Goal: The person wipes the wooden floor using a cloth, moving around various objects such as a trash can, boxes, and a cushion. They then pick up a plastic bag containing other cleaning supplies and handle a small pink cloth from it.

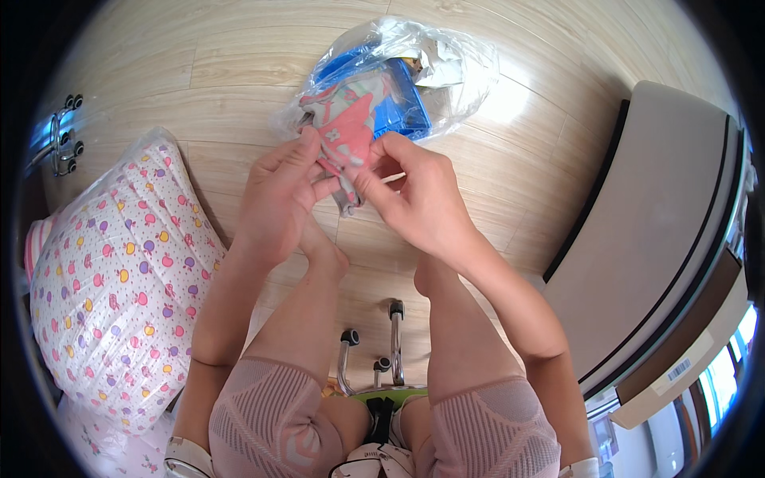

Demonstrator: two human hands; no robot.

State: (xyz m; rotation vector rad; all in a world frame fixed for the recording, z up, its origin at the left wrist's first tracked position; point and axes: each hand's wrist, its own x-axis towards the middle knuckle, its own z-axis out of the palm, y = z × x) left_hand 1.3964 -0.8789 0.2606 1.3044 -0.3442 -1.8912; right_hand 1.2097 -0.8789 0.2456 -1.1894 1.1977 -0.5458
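Note:
A piece of pink and grey patterned cloth [346, 128] hangs between my two hands, above the wood-look floor. My left hand [281, 191] pinches its left edge between thumb and fingers. On the opposite edge my right hand [418, 185] grips it with thumb and forefinger. A short end of the cloth dangles below the fingers. Just beyond it a blue plastic basket [409, 98] sits inside a clear plastic bag [478, 77]. The cloth hides part of the basket's near side.
At left lies a plastic-wrapped bundle [131, 263] with a fruit print. A large beige panel with black edging [651, 197] stands at right, beside a cardboard box [687, 364]. Chrome stool legs with casters [396, 334] are between my legs; more casters [66, 137] show far left.

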